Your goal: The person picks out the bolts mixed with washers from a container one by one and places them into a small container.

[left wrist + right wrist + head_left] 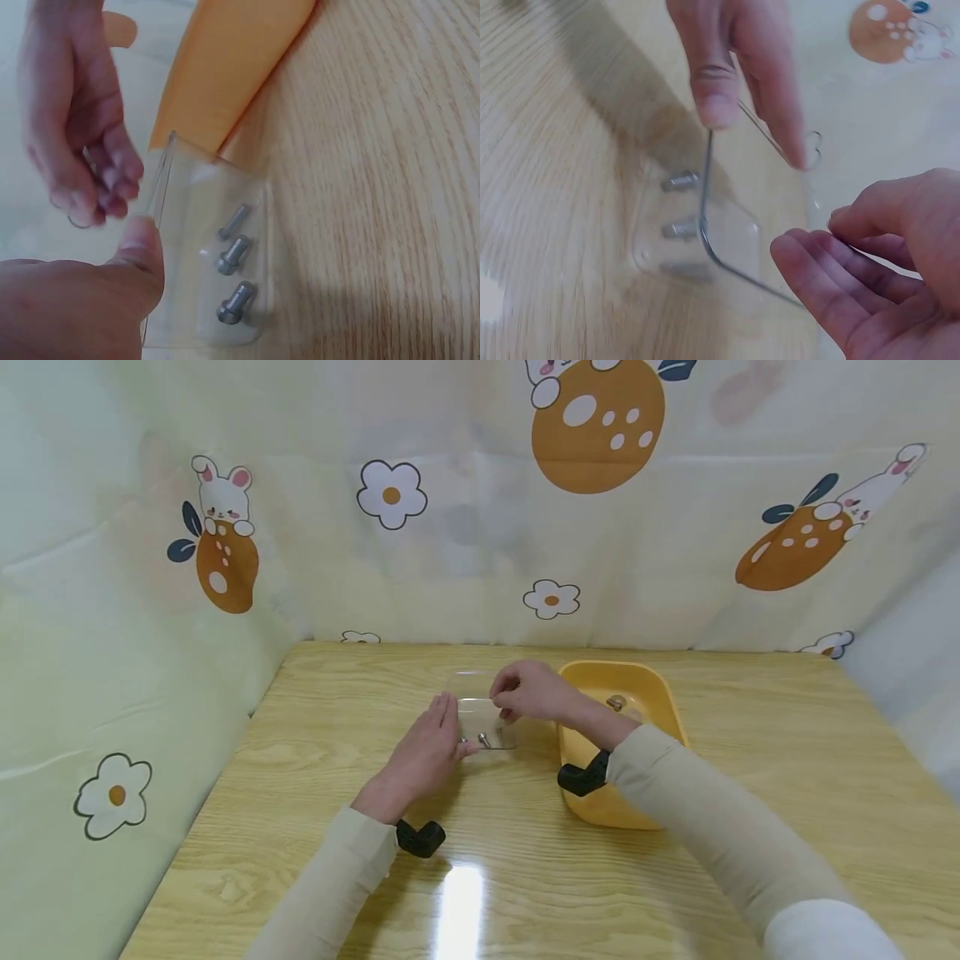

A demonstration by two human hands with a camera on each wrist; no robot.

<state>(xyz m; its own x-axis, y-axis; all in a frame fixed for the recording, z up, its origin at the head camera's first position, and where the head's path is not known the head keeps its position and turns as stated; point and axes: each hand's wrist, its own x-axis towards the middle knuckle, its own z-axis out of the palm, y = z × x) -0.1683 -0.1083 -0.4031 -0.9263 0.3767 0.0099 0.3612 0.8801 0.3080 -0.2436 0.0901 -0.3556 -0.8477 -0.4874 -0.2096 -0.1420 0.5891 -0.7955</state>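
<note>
A small clear plastic box (487, 718) stands on the table with its lid raised at the back. Inside lie three metal screws, among them a thick screw (236, 303), a middle one (234, 255) and a thin one (234, 222). My left hand (427, 747) holds the box at its near left corner, fingers straight along the side and thumb (139, 244) on the near rim. Over the box's right side hovers my right hand (532, 692), its fingers bent and thumb close to them. Nothing shows between the right fingertips in the right wrist view (877, 262).
Right of the box sits a yellow-orange tray (671, 702), partly under my right forearm, with a few small metal parts (617, 702) in it. A printed curtain (465, 552) hangs behind the wooden table (300, 760).
</note>
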